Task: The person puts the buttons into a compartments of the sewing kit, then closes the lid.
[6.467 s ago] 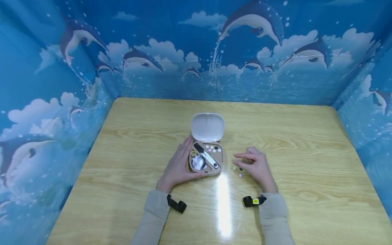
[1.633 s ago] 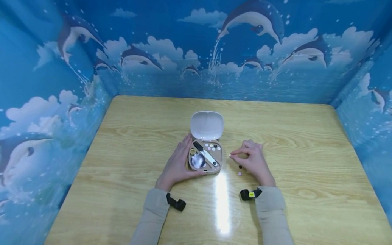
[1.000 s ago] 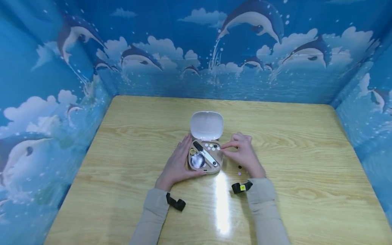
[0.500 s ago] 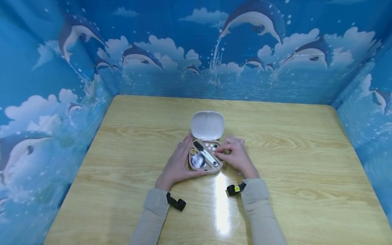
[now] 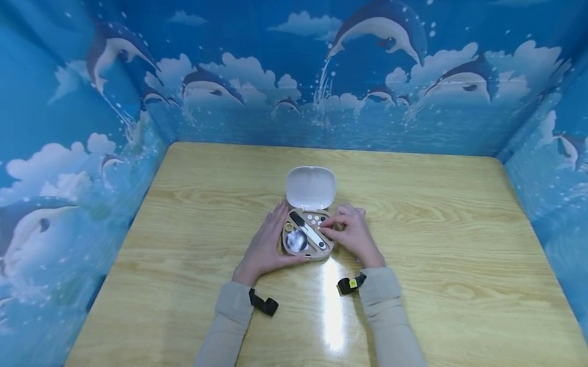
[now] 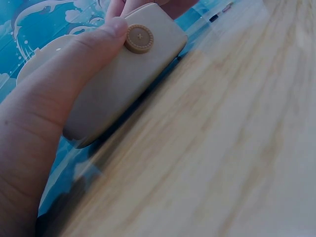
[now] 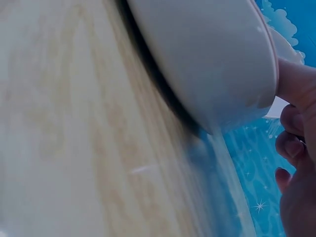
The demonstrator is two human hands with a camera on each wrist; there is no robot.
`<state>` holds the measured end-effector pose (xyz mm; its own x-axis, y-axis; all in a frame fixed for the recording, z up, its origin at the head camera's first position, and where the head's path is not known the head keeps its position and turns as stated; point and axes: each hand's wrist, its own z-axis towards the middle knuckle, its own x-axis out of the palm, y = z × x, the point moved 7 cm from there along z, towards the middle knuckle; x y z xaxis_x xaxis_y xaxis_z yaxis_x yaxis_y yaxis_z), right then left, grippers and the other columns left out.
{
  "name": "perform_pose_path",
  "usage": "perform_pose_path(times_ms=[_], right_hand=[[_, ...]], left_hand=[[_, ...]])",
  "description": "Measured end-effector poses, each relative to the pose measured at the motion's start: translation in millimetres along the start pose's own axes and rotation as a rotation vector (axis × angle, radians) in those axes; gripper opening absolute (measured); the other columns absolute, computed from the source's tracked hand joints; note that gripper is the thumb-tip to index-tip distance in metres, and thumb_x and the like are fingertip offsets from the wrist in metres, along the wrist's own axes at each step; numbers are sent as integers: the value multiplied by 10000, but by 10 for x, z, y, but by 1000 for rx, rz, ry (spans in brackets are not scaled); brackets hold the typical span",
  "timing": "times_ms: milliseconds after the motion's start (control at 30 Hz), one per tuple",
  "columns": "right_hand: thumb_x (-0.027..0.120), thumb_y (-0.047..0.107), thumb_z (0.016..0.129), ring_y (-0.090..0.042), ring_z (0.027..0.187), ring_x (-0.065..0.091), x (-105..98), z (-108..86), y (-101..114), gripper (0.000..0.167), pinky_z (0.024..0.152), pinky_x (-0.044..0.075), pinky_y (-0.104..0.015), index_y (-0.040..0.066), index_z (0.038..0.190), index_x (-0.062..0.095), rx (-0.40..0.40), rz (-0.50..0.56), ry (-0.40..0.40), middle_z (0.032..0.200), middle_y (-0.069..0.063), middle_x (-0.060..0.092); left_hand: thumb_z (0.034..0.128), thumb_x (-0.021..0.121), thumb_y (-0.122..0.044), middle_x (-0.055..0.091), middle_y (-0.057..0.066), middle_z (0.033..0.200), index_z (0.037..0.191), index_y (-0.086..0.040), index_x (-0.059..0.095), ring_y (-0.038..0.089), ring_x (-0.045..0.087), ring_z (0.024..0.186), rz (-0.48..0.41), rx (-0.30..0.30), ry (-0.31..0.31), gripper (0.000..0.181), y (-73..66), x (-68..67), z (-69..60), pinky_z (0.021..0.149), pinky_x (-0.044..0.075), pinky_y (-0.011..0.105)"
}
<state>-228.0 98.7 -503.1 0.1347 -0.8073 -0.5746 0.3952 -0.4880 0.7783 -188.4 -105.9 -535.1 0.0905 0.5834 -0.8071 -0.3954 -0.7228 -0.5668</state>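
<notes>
An opened beige case [image 5: 323, 257] holds a black-and-white tool [image 5: 311, 233], a shiny round disc [image 5: 297, 240], a gold ring-like piece [image 5: 288, 227] and several small buttons [image 5: 315, 218]. My left hand [image 5: 264, 249] grips its left side, with the thumb along the front wall; in the left wrist view that thumb touches the case [image 6: 113, 79] beside its round catch [image 6: 140, 37]. My right hand [image 5: 354, 237] pinches a small pale button over the upper-right compartment, mostly hidden by the fingertips. From the right wrist view, the hand [image 7: 301, 148] reaches over the wall of the case [image 7: 212, 59].
The raised lid [image 5: 311, 187] stands behind the case. A black button [image 6: 214, 18] and a pink one [image 6: 227, 7] lie on the wooden table [image 5: 211, 200] to the right of the case. Blue dolphin-print curtains [image 5: 258, 113] enclose the table's back and sides.
My right hand has moved left from the loose buttons on the table to the compartment, carrying a pale button. My left hand has stayed at the case.
</notes>
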Motion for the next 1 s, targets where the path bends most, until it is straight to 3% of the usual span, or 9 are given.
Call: perform_pose_path(times_ms=[167, 600, 1000], right_hand=[[866, 166, 753, -139, 832, 471, 0, 1, 3, 120, 1055, 252, -444, 200, 830, 780, 17, 3, -6, 745, 3, 523], [854, 134, 763, -155, 796, 444, 12, -31, 9, 117, 951, 271, -419, 182, 846, 787, -11, 27, -4, 746, -65, 530], [849, 158, 773, -130, 794, 435, 21, -8, 36, 95, 937, 274, -390, 174, 847, 793, -36, -22, -11, 741, -27, 527]], left_hand=[[659, 706, -804, -2, 53, 1674, 1604, -161, -9, 207, 25, 1526, 0, -2, -3, 1348, 7, -5, -2, 1237, 76, 436], [651, 724, -791, -4, 48, 1674, 1604, -155, -3, 189, 15, 1525, -9, -3, -2, 1357, 6, -5, -5, 1237, 70, 429], [655, 706, -807, -15, 43, 1674, 1603, -158, -8, 171, -5, 1523, 4, -4, 6, 1353, 8, 3, -11, 1238, 70, 422]])
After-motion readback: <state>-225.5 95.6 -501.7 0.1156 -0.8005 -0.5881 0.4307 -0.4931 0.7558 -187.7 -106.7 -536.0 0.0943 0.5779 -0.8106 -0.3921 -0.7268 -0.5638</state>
